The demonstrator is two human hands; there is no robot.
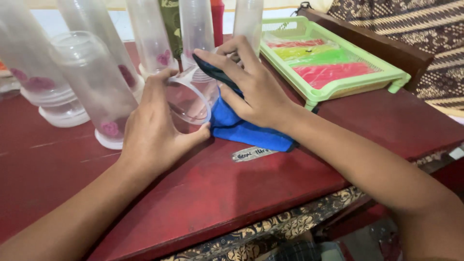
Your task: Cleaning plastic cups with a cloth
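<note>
Our left hand (152,123) grips a clear plastic cup (191,99) lying sideways; our right hand (253,89) fingers clasp a blue cloth (241,128) against it

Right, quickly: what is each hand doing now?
Left hand: closed around a clear cup.
Right hand: pressing on a blue cloth.

Both hands, left (152,128) and right (258,87), and forearms are bare: no sleeves, rings or watch.
</note>
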